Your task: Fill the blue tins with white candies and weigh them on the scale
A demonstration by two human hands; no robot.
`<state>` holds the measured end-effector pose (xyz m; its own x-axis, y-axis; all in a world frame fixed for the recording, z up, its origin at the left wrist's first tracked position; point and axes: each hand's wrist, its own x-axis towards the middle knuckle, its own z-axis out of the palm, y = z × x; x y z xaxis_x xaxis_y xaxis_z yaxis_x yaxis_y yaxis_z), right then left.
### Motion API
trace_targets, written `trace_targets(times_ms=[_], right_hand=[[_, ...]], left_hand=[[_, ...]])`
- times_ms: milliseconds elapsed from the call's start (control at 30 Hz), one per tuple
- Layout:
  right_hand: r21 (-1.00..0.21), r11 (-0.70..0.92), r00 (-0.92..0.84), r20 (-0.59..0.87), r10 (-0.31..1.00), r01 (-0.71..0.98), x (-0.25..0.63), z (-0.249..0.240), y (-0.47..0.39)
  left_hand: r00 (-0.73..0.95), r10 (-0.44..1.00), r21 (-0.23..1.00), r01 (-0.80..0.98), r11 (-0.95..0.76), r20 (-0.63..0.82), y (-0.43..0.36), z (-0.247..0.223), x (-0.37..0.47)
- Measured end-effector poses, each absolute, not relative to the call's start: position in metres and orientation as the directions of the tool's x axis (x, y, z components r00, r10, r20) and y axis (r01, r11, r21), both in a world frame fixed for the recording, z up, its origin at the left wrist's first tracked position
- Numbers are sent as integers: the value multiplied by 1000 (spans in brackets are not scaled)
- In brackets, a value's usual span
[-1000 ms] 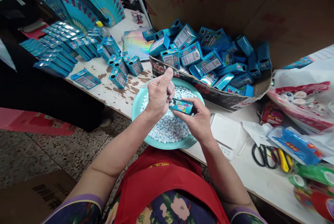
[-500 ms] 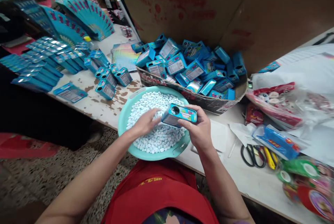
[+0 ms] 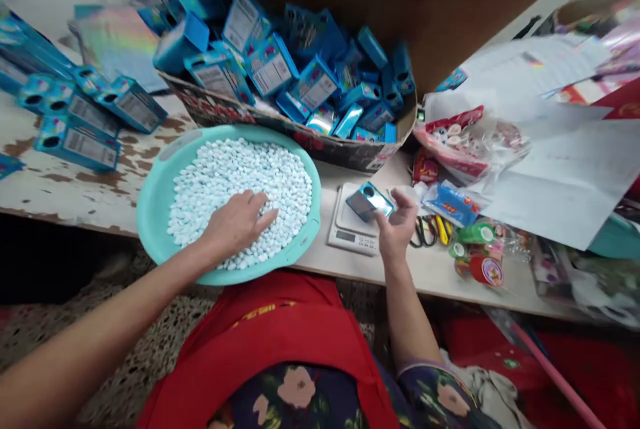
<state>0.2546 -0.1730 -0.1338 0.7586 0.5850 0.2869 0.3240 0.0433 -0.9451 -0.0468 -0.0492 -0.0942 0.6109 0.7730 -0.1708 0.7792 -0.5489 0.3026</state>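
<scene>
A teal basin [image 3: 150, 206] full of small pale blue-white pieces [image 3: 280, 182] stands at the table's front edge. My left hand [image 3: 235, 224] lies palm down on the pieces, its fingers apart. To the right, a small blue box [image 3: 370, 201] with a round dark hole in its top is on a white digital scale [image 3: 345, 238]. My right hand [image 3: 399, 224] is just right of that box, fingers spread and thumb near its lower corner; whether the thumb touches it is hard to tell.
Behind the basin is a cardboard tray [image 3: 330, 149] heaped with blue boxes. More blue boxes [image 3: 77, 142] stand at the left. Scissors [image 3: 424, 232], a yellow cutter [image 3: 443, 230], tape rolls [image 3: 476, 234] and plastic bags [image 3: 505, 142] lie at the right.
My right hand has carried the blue box from above the basin to the scale and loosened its fingers. My left hand has lowered onto the pieces. The view has shifted right.
</scene>
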Motion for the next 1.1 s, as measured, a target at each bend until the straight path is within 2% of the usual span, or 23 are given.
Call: trace_targets(times_ms=[100,233,333,433,500,667,733,867,967,1033,1100], right_hand=[[-934,108,796,349,495,342,275,-127,-189],[-964,31,884,255,392,264,294,-127,-212],[-972,-4,899,215,381,234,293,-136,-223],[-981,-9,903,173,394,192,287,-145,-229],[-985,-10,899,154,409,174,284,-149,-230],[-988,6,891,143,431,156,284,-147,-228],[-987,2,882,144,448,160,285,-146,-226],[-981,-14,855,164,492,196,281,-150,-221],[-953,-15,757,231,611,303,271,-155,-209],[-923,-41,679,251,689,383,264,-153,-196],[-897,-60,641,266,720,439,256,-140,-180]], left_hand=[[570,800,239,817,-525,-187,-48,-95,-48],[504,856,213,854,-474,-116,-46,-86,-53],[457,890,244,863,-442,-6,-44,-75,-59],[375,921,327,861,-389,107,-42,-66,-60],[338,931,354,861,-366,139,-39,-65,-59],[514,856,295,812,-504,46,-35,-77,-59],[508,859,353,793,-496,65,-37,-79,-62],[360,931,502,795,-339,58,-45,-75,-67],[284,959,611,757,-231,11,-50,-72,-61],[212,977,756,644,-112,-36,-53,-70,-52],[149,982,922,383,52,-117,-55,-67,-38]])
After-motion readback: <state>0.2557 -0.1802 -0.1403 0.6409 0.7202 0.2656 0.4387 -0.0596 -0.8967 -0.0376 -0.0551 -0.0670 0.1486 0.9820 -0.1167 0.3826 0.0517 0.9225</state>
